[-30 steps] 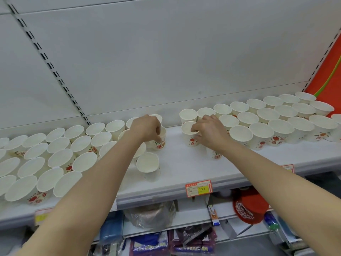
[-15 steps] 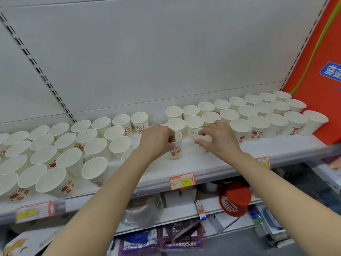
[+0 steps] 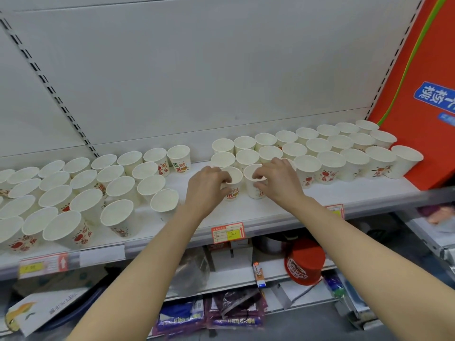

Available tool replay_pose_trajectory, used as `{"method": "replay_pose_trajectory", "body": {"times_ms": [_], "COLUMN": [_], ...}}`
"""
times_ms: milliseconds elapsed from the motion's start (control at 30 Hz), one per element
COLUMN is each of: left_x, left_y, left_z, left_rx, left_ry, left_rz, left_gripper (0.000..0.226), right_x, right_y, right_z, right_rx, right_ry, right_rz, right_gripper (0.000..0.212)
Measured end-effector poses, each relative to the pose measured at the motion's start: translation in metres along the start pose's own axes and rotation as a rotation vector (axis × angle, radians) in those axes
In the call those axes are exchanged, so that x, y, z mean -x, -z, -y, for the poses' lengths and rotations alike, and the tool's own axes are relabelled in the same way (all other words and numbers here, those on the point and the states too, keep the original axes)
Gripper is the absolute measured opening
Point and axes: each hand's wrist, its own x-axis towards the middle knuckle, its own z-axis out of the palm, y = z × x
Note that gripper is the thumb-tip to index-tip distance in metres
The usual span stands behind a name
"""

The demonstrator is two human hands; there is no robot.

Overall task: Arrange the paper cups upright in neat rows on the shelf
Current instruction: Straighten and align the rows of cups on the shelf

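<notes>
A person's left hand (image 3: 205, 187) grips one paper cup (image 3: 232, 183) while the right hand (image 3: 279, 182) pinches the rim of a neighbouring cup (image 3: 254, 184) on a white store shelf (image 3: 246, 212), between rows of upright printed cups (image 3: 330, 153) and a looser cluster (image 3: 73, 193); a price tag (image 3: 227, 232) hangs below.

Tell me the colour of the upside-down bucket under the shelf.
Red bucket with white lettering, head view.

A red bucket (image 3: 304, 263) sits below a price tag (image 3: 228, 232).
</notes>
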Motion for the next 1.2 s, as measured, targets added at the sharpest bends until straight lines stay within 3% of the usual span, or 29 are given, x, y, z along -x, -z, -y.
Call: {"method": "replay_pose_trajectory", "body": {"times_ms": [167, 400, 633, 733, 967, 1133, 1200], "left_x": [0.001, 0.016, 0.071, 0.092, 0.082, 0.072, 0.062], "left_y": [0.003, 0.018, 0.042, 0.048, 0.054, 0.063, 0.066], "left_z": [-0.004, -0.003, 0.038, 0.053, 0.069, 0.089, 0.103], "left_rx": [-0.02, 0.003, -0.036, -0.021, -0.079, 0.091, 0.175], "left_ry": [0.023, 0.079, 0.393, 0.449, 0.36, 0.113, -0.005], "left_rz": [-0.012, -0.035, -0.222, -0.175, 0.02, 0.092, 0.116], "left_gripper": [0.012, 0.023, 0.015, 0.024, 0.015, 0.01, 0.011], "right_x": [0.002, 0.003, 0.007, 0.012, -0.002, -0.018, -0.026], "right_y": [-0.006, -0.005, -0.005, -0.01, -0.023, -0.024, -0.025], "right_z": [0.0, 0.003, 0.012, 0.024, 0.07, 0.098, 0.104], "right_rx": [-0.009, -0.036, -0.094, -0.13, -0.228, -0.279, -0.299], "right_ry": [0.036, 0.105, 0.19, 0.223, 0.28, 0.281, 0.28], "right_rz": [-0.022, -0.091, -0.22, -0.204, -0.108, 0.056, 0.084], "right_gripper": [0.013, 0.02, 0.014, 0.01, 0.013, 0.042, 0.041]}}
